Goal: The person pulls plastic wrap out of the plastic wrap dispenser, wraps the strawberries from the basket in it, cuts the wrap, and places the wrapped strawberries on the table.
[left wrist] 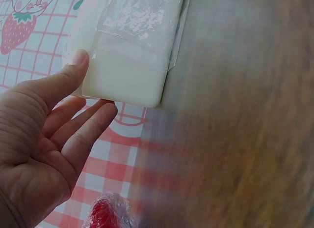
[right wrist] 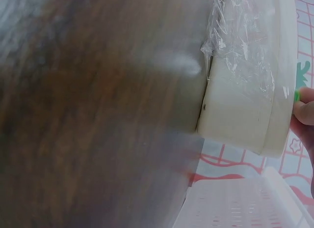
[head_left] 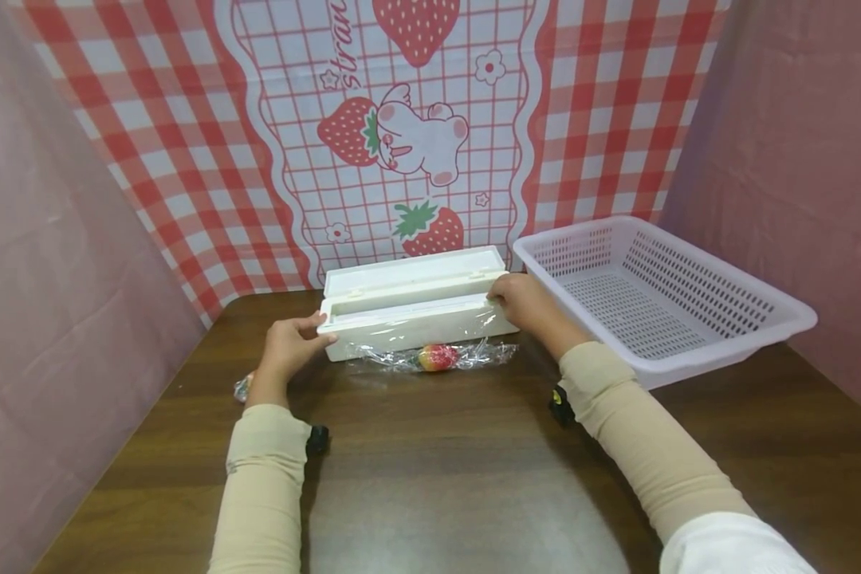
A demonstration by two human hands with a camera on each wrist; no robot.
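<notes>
A long white cling film dispenser [head_left: 423, 323] lies across the back of the table, its lid [head_left: 416, 271] raised. My left hand [head_left: 283, 351] holds the left end, thumb on the upper edge and fingers at the end face in the left wrist view. At the other end, my right hand [head_left: 531, 307] pinches a small green slider [right wrist: 297, 96] on the top edge; most of that hand is cut off in the right wrist view. Clear film [right wrist: 245, 51] hangs down the front face. Before the box, a small red and yellow fruit [head_left: 438, 358] lies in film.
A white perforated basket [head_left: 717, 347] stands on the right, close to my right forearm. Another film-wrapped red piece [left wrist: 105, 213] lies on the left, partly hidden by my left wrist in the head view. A strawberry-print cloth [head_left: 430, 119] hangs behind the wooden table [head_left: 438, 462].
</notes>
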